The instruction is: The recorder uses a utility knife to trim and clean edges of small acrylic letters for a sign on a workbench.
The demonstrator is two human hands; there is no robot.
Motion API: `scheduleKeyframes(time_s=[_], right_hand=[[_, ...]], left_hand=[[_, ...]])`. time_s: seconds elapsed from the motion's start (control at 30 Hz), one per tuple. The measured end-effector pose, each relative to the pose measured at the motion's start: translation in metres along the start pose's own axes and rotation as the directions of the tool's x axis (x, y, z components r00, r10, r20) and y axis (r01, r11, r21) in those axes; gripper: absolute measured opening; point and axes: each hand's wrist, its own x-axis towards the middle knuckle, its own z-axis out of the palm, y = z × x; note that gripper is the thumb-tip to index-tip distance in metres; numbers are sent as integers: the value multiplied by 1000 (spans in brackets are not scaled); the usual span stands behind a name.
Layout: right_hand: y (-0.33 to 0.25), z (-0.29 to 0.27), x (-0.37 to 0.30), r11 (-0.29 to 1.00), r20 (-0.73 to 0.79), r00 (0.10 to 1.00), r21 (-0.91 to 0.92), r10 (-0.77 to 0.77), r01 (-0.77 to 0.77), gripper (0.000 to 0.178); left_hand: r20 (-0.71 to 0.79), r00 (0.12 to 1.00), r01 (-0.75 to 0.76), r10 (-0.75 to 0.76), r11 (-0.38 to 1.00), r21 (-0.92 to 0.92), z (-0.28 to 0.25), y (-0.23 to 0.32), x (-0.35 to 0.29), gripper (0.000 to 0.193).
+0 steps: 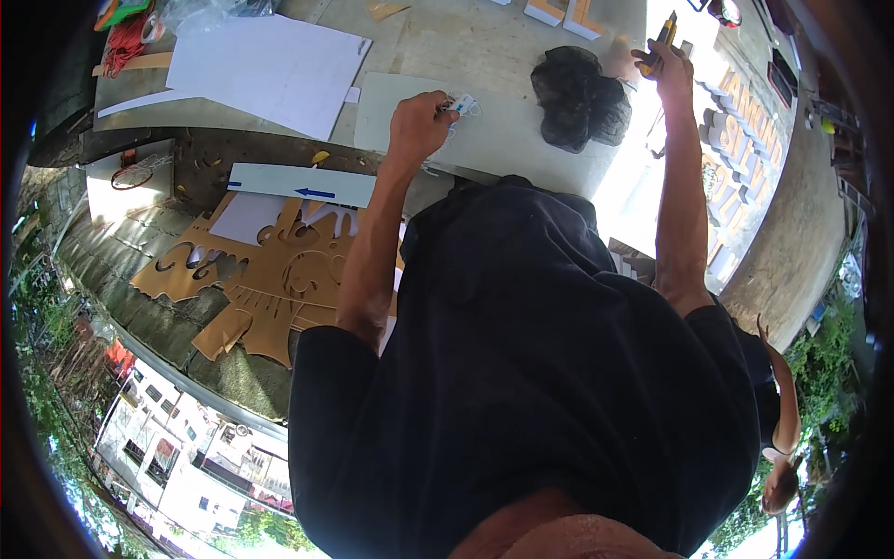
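While the right hand [667,67] grips a yellow-and-black cutter knife [663,45], out over the sunlit side of the table [466,42], the left hand [419,126] pinches a small white-and-blue item [462,104] trailing thin white strands. From the head view, the only one to call, fingers close narrowly around both; how firmly they press, I can't tell.

Now the edges! That small item sits above a long grey board [507,140], whose near side runs along the front of the table, close to the person's dark shirt [540,354]. A large white sheet [270,70] lies to the left, its slanting right edge well apart from the left hand. Between sheet and hands, tabletop shows on the far side, giving the left hand room away from the body.

Tighter on the right: black mesh [579,98] bunches between the hands, partly over the board, while rows of block letters [743,140] stand beyond the right forearm. And low on the left, under the table's front edge, brown cut-out panels [279,270] crowd the ground beside the left forearm.
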Motion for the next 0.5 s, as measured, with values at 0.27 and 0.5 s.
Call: scheduleKeyframes(time_s=[0.27, 0.5], right_hand=[[-8, 101, -186, 948, 348, 926, -318, 144, -28, 59], [5, 140, -199, 824, 455, 866, -558, 205, 98, 53]], left_hand=[[-233, 957, -111, 172, 962, 251, 25, -20, 5, 57], [-420, 889, -47, 181, 950, 310, 45, -13, -14, 64]])
